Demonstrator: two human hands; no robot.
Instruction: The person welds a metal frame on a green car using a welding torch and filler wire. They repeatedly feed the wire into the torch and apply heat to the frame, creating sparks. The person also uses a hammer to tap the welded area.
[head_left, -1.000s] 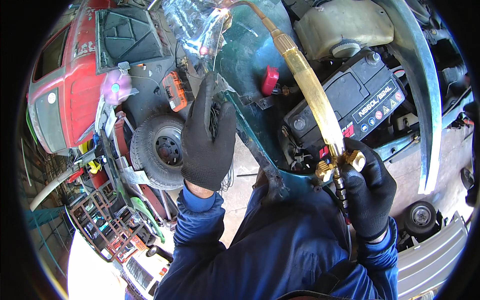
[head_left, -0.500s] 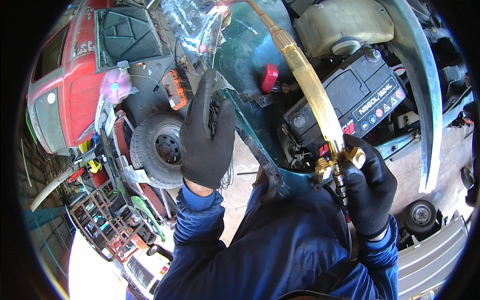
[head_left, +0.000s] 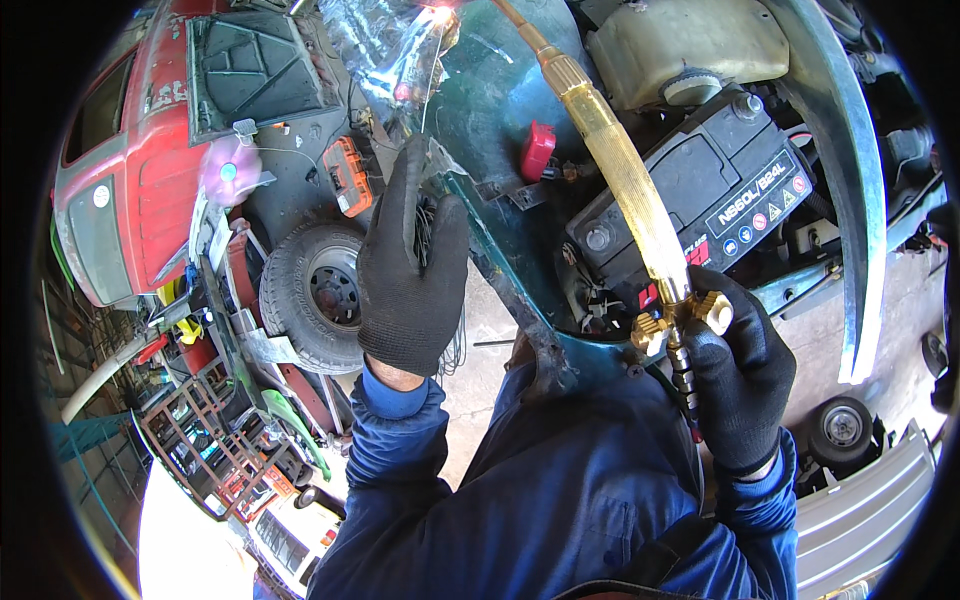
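Note:
My right hand [head_left: 740,380], in a black glove, is wrapped around the valve end of a brass gas torch [head_left: 622,165]. The torch slants up and left, and its thin neck leads to a bright glowing spot [head_left: 438,14] on bare, scorched metal at the top edge. My left hand [head_left: 408,275], gloved too, holds a coil of thin wire [head_left: 424,232] between thumb and fingers. From its fingertips a straight length of that wire [head_left: 434,75] runs up toward the glow. Green car body metal [head_left: 495,95] lies under the torch.
A black car battery [head_left: 700,170] and a cream plastic tank [head_left: 690,45] sit right of the torch. A red clamp-like part [head_left: 538,150] is nearby. Leftward are a wheel [head_left: 315,300], an orange case [head_left: 348,178], a spinning fan [head_left: 230,172] and a red vehicle [head_left: 165,170].
The glow at the torch's end has grown brighter and shifted slightly. My left hand has moved very little, and my right hand keeps its hold on the torch.

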